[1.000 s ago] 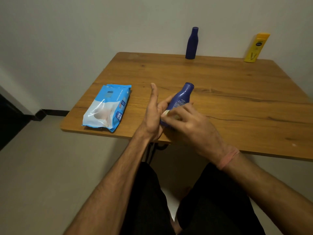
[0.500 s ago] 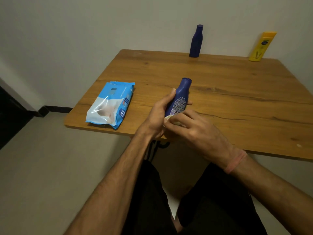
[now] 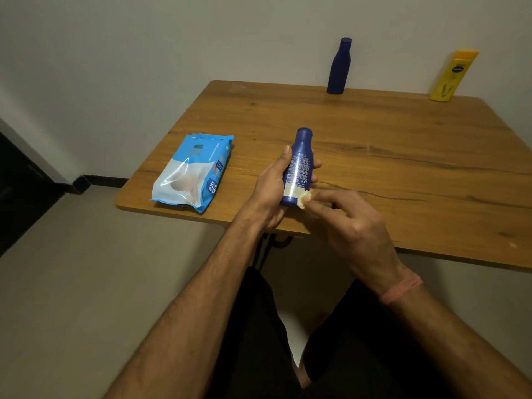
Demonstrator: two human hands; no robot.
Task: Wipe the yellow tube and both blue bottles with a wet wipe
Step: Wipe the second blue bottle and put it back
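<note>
My left hand (image 3: 269, 188) grips a small blue bottle (image 3: 298, 165) around its lower body and holds it nearly upright above the near edge of the wooden table (image 3: 374, 156). My right hand (image 3: 349, 223) pinches a small folded wet wipe (image 3: 304, 198) and presses it against the bottle's base on the right side. A second, taller blue bottle (image 3: 339, 66) stands at the table's far edge against the wall. The yellow tube (image 3: 453, 75) leans on the wall at the far right corner.
A blue and white pack of wet wipes (image 3: 193, 172) lies flat near the table's front left corner. The wall runs right behind the table. My legs in dark shorts are below the table's front edge.
My left hand has closed around the small blue bottle and tilted it up to nearly upright. My right hand with the wipe has moved from the bottle's middle to its base.
</note>
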